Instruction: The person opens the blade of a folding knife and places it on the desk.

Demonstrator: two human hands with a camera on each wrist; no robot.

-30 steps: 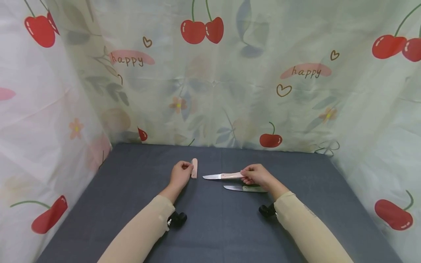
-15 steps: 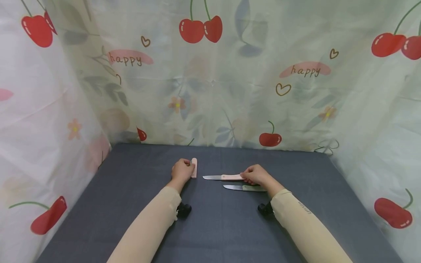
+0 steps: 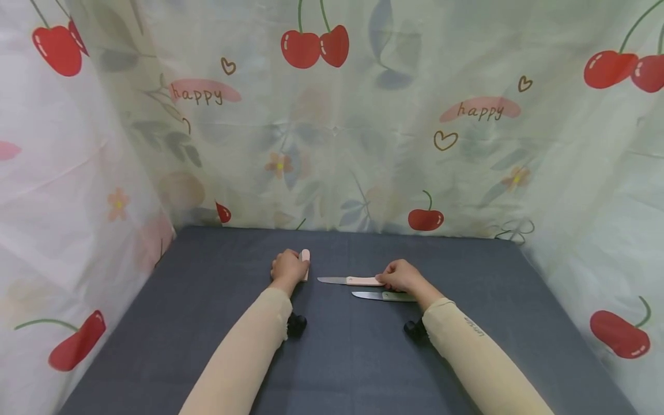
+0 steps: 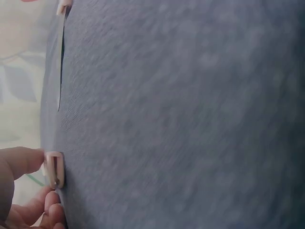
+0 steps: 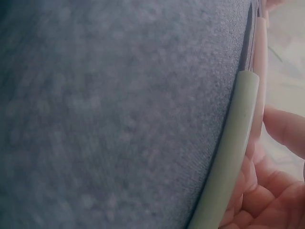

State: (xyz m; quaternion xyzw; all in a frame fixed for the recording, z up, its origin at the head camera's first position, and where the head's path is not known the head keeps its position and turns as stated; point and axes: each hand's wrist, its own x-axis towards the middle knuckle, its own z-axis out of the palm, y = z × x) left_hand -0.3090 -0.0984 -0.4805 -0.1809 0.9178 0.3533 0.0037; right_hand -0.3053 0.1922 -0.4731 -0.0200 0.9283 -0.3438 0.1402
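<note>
At the back middle of the table, my left hand (image 3: 288,268) pinches a folded pink knife (image 3: 305,264) from its left side. The left wrist view shows that folded knife (image 4: 57,169) end-on between the thumb and fingers, a slot along its handle. To the right, a pink-handled folding knife (image 3: 364,281) lies unfolded, its blade pointing left. My right hand (image 3: 403,275) pinches the rear end of its handle. Just in front lies a second unfolded knife, green-handled (image 3: 398,297), its blade also to the left; in the right wrist view the green handle (image 5: 233,138) covers part of the fingers.
A dark grey cloth (image 3: 332,357) covers the table. Patterned curtains with cherries (image 3: 313,47) enclose its back and both sides. Black wrist devices (image 3: 297,325) hang below both sleeves.
My left hand has turned and settled closer over the folded pink knife, the left forearm swinging to the right. My right hand has shifted slightly left with the pink-handled knife.
</note>
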